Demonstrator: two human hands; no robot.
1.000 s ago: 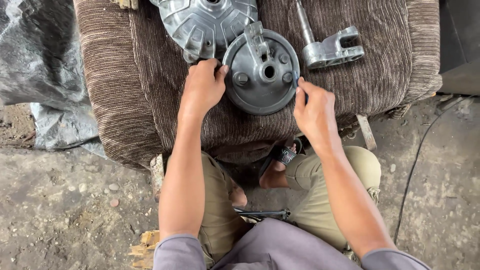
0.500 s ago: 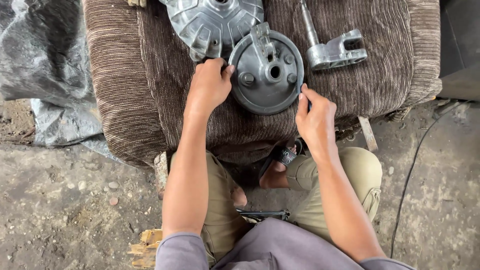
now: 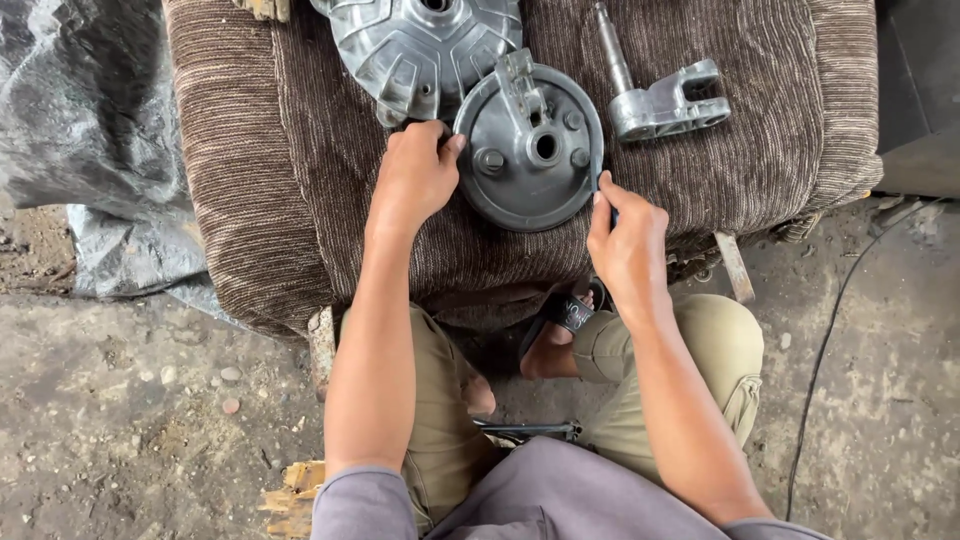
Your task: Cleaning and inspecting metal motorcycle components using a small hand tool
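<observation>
Grey brake plate (image 3: 528, 160) sat gripped between my left hand (image 3: 415, 180) and right hand (image 3: 628, 240); finned hub (image 3: 420, 45) beyond my fingers, unjoined.

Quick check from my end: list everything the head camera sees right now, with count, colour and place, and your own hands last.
Round plate: one, dark grey metal, centre of the cushion, lever bracket on its upper part.
Finned hub: one, silver, top edge of the cushion, partly under the plate.
Forked shaft: one, silver, on the cushion right of the plate.
Cushion: one, brown ribbed fabric, upper half of view.
Plastic sheet: one, grey, left of the cushion.
Cable: one, black, on the ground at right.
Ground: grey, gritty, with small stones.
Left hand: fingers on the plate's left rim.
Right hand: fingers on the plate's right rim.
</observation>
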